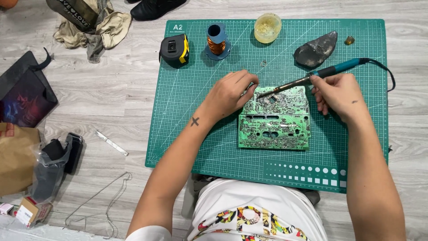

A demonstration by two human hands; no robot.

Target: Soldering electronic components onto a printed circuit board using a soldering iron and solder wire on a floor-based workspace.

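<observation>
A green circuit board (pixel 276 127) lies solder side up on a green cutting mat (pixel 200 120). My left hand (pixel 229 93) rests on the board's upper left corner, fingers pinched together near the top edge; whether they hold anything I cannot tell. My right hand (pixel 339 93) grips a teal-handled soldering iron (pixel 327 71) like a pen. Its metal tip touches the board near the top edge, close to my left fingertips. The iron's black cord runs off to the right.
On the mat's far side stand a black and yellow tape measure (pixel 174 50), a copper wire spool (pixel 217 42), a yellowish round tub (pixel 268 27) and a dark grey lump (pixel 315 50). Bags, cloth, a wire hanger (pixel 107 201) and a small blade (pixel 111 143) lie on the floor to the left.
</observation>
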